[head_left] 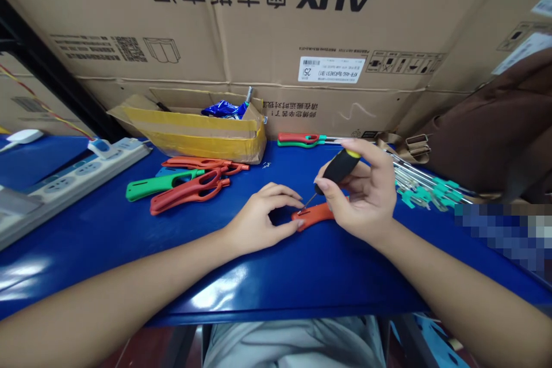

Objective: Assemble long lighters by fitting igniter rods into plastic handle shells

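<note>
My right hand (366, 195) grips a screwdriver (340, 167) with a black and yellow handle, its thin shaft slanting down to the left. The screwdriver's tip meets the end of an orange-red lighter casing (317, 217) near a dark slot. That casing lies on the blue table, its right part hidden behind my right hand. My left hand (265, 215) pinches the casing's left end between thumb and fingers, close to the screwdriver tip.
Several empty-looking lighter casings, red (185, 192) and green (149, 187), lie at left. Behind them stands a taped carton (194, 135). A red-green lighter (299, 138) and several metal lighter rods (425, 181) lie at back and right. A power strip (69, 181) runs along the left, a brown bag (491, 126) at right.
</note>
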`<state>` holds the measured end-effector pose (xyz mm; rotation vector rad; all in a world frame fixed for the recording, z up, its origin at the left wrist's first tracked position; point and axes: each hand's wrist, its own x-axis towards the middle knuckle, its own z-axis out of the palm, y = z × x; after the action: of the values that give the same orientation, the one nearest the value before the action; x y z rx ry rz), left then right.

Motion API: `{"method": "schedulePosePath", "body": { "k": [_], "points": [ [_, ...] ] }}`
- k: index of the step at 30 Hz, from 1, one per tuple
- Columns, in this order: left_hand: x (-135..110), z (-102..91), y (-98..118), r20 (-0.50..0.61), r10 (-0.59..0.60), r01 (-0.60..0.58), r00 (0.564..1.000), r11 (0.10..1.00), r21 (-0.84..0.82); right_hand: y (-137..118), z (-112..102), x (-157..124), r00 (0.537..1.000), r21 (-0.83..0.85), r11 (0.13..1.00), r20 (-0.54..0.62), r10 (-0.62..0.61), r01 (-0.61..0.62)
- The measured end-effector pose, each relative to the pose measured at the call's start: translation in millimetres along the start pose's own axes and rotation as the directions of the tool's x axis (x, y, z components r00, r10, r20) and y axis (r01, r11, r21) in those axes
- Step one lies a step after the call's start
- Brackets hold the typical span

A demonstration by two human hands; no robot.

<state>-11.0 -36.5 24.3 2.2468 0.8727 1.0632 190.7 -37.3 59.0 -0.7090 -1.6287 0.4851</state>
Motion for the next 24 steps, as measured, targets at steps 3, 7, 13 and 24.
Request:
{"method": "schedulePosePath", "body": {
  "k": [3, 7, 13, 24],
  "points": [
    [1.1, -1.4, 0.2, -0.045, -0.027, 0.028, 0.999, 1.0, 0.007, -2.6, -0.9, 1.7, 1.0, 0.003, 1.0, -0.016, 0.008, -0.008],
    [1.6, -1.9, -1.3, -0.035, -0.022, 0.021, 0.999, 1.0, -0.007, -7.6, -1.6, 4.4, 0.999, 0.035, 0.998, 0.008, 0.043, -0.043],
    [1.1, -1.2, -3.0, 0.008, -0.037, 0.038, 0.999, 0.999, -0.03, -6.8, -1.0, 3.6, 1.0, -0.003, 1.0, -0.027, 0.012, -0.012],
    [0.8, 0.0, -4.3, 0.006, -0.018, 0.018, 1.0, 1.0, -0.023, -7.6, 0.1, 4.2, 1.0, 0.033, 0.999, 0.007, 0.011, -0.012]
  ]
}}
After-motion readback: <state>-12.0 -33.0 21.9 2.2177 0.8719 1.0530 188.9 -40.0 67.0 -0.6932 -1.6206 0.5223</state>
